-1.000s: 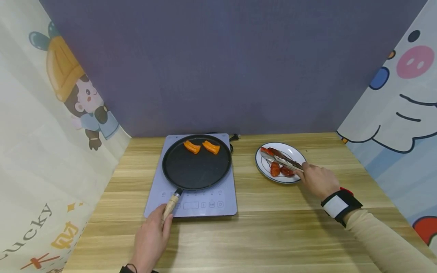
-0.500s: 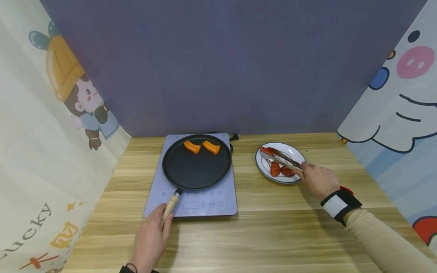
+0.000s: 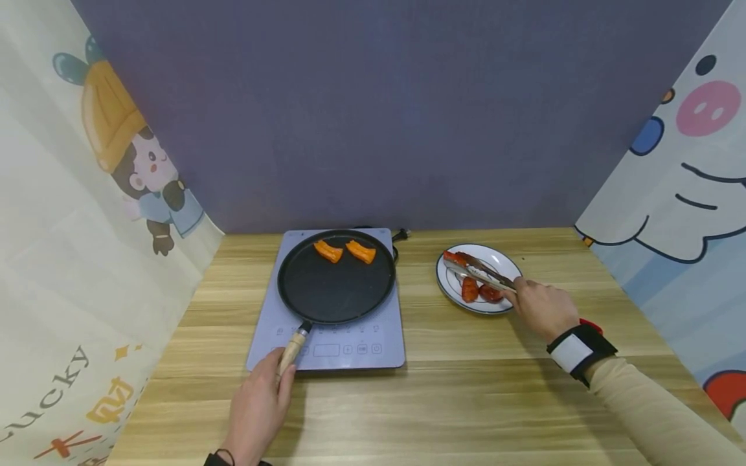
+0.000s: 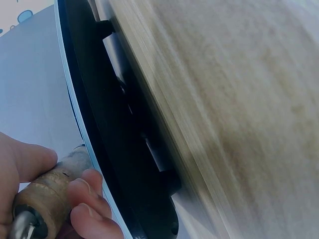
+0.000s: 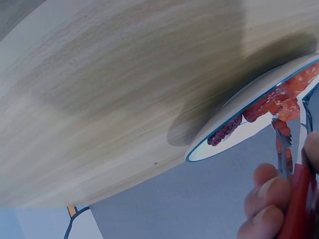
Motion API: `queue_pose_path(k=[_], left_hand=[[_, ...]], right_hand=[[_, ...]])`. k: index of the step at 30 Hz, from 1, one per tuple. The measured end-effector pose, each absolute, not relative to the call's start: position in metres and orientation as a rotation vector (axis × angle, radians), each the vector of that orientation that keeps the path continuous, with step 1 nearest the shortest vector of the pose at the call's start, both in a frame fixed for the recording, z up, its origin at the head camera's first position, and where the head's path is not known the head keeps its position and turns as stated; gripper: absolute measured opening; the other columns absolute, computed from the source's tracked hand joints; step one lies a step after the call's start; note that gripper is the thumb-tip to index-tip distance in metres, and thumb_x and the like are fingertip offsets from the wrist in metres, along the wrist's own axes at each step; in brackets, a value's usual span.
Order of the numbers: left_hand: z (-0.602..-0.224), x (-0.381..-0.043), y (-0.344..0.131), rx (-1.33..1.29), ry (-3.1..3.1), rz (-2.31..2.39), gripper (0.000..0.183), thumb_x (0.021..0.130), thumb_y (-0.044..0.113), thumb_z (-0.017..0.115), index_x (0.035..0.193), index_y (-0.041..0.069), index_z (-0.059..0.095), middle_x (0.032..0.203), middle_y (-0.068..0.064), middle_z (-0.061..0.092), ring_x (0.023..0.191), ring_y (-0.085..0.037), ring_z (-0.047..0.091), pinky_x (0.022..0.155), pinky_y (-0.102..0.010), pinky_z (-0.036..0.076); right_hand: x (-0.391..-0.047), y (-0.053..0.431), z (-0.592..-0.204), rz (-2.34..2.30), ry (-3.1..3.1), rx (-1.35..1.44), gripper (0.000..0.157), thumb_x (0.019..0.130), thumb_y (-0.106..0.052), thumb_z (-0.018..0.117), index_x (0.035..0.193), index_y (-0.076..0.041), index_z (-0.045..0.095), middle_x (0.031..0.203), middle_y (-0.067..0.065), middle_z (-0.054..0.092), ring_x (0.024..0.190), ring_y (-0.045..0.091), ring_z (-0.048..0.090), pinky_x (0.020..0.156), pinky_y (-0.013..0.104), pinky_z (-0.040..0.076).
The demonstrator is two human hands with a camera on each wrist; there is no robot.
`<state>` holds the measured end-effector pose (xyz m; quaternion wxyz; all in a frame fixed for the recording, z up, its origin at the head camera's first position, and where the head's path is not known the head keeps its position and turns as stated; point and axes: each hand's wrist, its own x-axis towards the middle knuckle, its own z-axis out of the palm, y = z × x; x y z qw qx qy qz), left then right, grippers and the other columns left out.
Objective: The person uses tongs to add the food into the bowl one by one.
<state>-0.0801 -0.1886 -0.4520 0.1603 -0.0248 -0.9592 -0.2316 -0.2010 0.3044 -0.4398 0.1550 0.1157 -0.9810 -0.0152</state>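
In the head view, my left hand [image 3: 259, 404] grips the wooden handle [image 3: 294, 349] of a flat black frying pan [image 3: 335, 291]. Two orange food pieces [image 3: 361, 252] lie near its far edge. The left wrist view shows thumb and fingertips [image 4: 92, 194] curled round that handle. My right hand [image 3: 544, 309] holds metal tongs [image 3: 489, 278] over a white plate [image 3: 501, 259] with a dark rim. The tongs' tips lie at a red food piece [image 3: 452, 257]; whether they pinch it I cannot tell. More glossy red pieces [image 3: 469, 289] sit on the plate.
The pan stands on a pale induction cooker [image 3: 387, 323] with touch buttons. A black plug and cord [image 3: 401, 235] lie behind it. The wooden table [image 3: 454, 401] meets a dark blue-grey panel [image 3: 384, 129] at the back, with printed cloths [image 3: 693, 194] at both sides.
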Motion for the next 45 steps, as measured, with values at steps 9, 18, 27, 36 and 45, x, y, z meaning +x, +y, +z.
queue_pose_path(k=[9, 18, 27, 36, 45], left_hand=[[-0.453, -0.080, -0.189, -0.070, -2.737, -0.663, 0.035, 0.086, 0.026, 0.058, 0.114, 0.006, 0.052, 0.090, -0.012, 0.061, 0.065, -0.019, 0.053, 0.049, -0.040, 0.044], [-0.453, -0.080, -0.189, -0.069, -2.735, -0.660, 0.035, 0.086, 0.026, 0.058, 0.114, 0.006, 0.052, 0.089, -0.012, 0.061, 0.062, -0.018, 0.051, 0.048, -0.039, 0.043], [-0.453, -0.079, -0.190, -0.095, -2.714, -0.658, 0.035, 0.086, 0.025, 0.059, 0.114, 0.005, 0.052, 0.089, -0.012, 0.061, 0.064, -0.019, 0.053, 0.049, -0.040, 0.045], [-0.453, -0.079, -0.190, -0.089, -2.715, -0.661, 0.035, 0.086, 0.025, 0.059, 0.114, 0.006, 0.053, 0.089, -0.012, 0.061, 0.064, -0.019, 0.053, 0.049, -0.040, 0.044], [-0.453, -0.079, -0.189, -0.076, -2.731, -0.663, 0.035, 0.086, 0.026, 0.058, 0.114, 0.005, 0.052, 0.088, -0.012, 0.060, 0.063, -0.018, 0.052, 0.048, -0.039, 0.044]], right_hand=[[-0.203, 0.305, -0.436, -0.046, -2.775, 0.341, 0.036, 0.085, -0.039, 0.057, 0.075, -0.005, 0.048, 0.052, 0.003, 0.042, 0.037, 0.018, 0.038, 0.031, 0.039, 0.034], [-0.201, 0.299, -0.431, -0.070, -2.767, 0.337, 0.036, 0.085, -0.041, 0.057, 0.077, -0.006, 0.049, 0.052, 0.002, 0.041, 0.038, 0.016, 0.037, 0.032, 0.036, 0.032], [-0.202, 0.294, -0.430, -0.070, -2.740, 0.350, 0.037, 0.084, -0.042, 0.058, 0.079, -0.006, 0.049, 0.054, 0.002, 0.043, 0.039, 0.017, 0.038, 0.032, 0.038, 0.033], [-0.200, 0.287, -0.427, -0.020, -2.659, 0.411, 0.034, 0.083, -0.037, 0.060, 0.076, -0.008, 0.045, 0.050, 0.001, 0.040, 0.037, 0.019, 0.039, 0.030, 0.039, 0.033], [-0.201, 0.284, -0.422, -0.015, -2.617, 0.451, 0.029, 0.086, -0.032, 0.059, 0.075, -0.008, 0.046, 0.049, 0.001, 0.038, 0.036, 0.018, 0.037, 0.030, 0.040, 0.031]])
